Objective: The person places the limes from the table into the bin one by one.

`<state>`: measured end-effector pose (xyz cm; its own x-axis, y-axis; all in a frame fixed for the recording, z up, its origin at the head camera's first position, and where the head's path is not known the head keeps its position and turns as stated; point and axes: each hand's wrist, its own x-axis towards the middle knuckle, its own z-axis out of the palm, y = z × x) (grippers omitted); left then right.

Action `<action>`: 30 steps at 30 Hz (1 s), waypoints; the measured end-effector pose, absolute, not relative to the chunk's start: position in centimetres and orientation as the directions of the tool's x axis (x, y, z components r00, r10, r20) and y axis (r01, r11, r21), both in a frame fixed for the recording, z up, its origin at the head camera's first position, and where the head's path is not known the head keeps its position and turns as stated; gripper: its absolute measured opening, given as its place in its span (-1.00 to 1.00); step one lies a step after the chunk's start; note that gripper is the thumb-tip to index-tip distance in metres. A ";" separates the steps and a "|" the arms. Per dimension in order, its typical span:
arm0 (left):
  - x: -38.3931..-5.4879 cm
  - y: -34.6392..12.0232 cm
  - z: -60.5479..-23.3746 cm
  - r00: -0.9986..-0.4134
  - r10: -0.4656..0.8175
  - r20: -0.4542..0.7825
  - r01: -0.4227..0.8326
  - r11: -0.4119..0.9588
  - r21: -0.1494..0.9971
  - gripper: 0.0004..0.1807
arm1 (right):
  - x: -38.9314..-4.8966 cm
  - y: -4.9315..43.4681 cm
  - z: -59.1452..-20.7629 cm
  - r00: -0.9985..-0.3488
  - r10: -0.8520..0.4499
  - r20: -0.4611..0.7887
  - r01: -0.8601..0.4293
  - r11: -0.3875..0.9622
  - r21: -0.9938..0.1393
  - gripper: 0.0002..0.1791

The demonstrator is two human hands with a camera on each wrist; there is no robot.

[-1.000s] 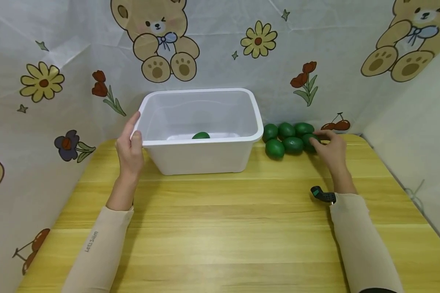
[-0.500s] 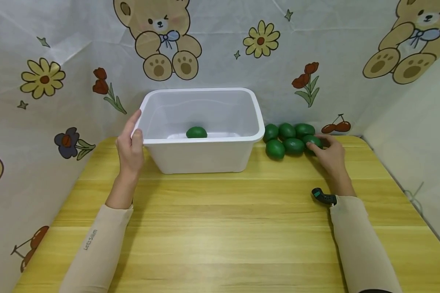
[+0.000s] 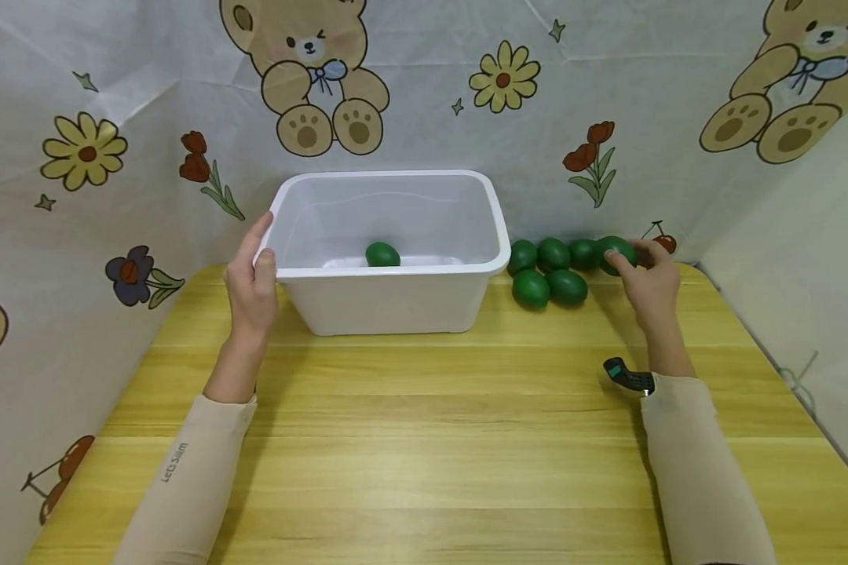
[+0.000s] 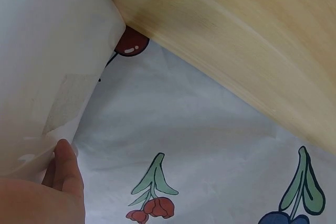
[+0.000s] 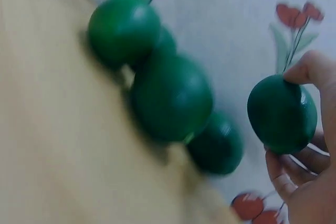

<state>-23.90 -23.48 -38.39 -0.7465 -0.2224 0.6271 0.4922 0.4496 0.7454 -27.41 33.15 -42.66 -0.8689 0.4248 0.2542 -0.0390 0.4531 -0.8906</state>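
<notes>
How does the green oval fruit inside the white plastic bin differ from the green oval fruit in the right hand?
The loose green oval fruit lies inside the white plastic bin; the held green oval fruit is pinched by the right hand, off the wooden table. The front rim partly hides the loose one; the hand partly covers the held one. Both are dark green.

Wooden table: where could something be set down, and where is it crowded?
The table is bare between left sleeve and right sleeve, in front of the white bin. A smaller patch is free between right sleeve and right wall. Crowded: just right of the bin, where five green fruits cluster and the right grip holds another fruit.
</notes>
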 end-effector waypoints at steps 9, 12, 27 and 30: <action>-21.9 -22.3 -36.4 -0.743 -0.223 0.631 0.503 0.437 0.746 -0.38 | -27.3 30.7 -38.7 -0.864 0.359 0.351 -0.175 0.441 -0.880 -0.49; -21.9 -22.2 -36.4 -0.738 -0.225 0.636 0.509 0.433 0.744 -0.38 | -27.0 29.9 -37.7 -0.867 0.340 0.364 -0.204 0.425 -0.882 -0.51; -23.8 -23.7 -38.5 -0.737 -0.204 0.644 0.513 0.451 0.730 -0.38 | -24.5 25.1 -33.6 -0.873 0.207 0.441 -0.307 0.469 -0.828 -0.47; -23.8 -23.7 -38.5 -0.740 -0.206 0.640 0.509 0.451 0.733 -0.38 | -24.4 23.8 -33.1 -0.865 0.185 0.466 -0.340 0.468 -0.816 -0.47</action>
<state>-23.76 -23.72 -38.47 -0.7403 -0.2057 0.6400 0.5085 0.4514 0.7332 -24.42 23.84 -33.13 -0.8651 0.1848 0.4664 -0.3399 0.4678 -0.8159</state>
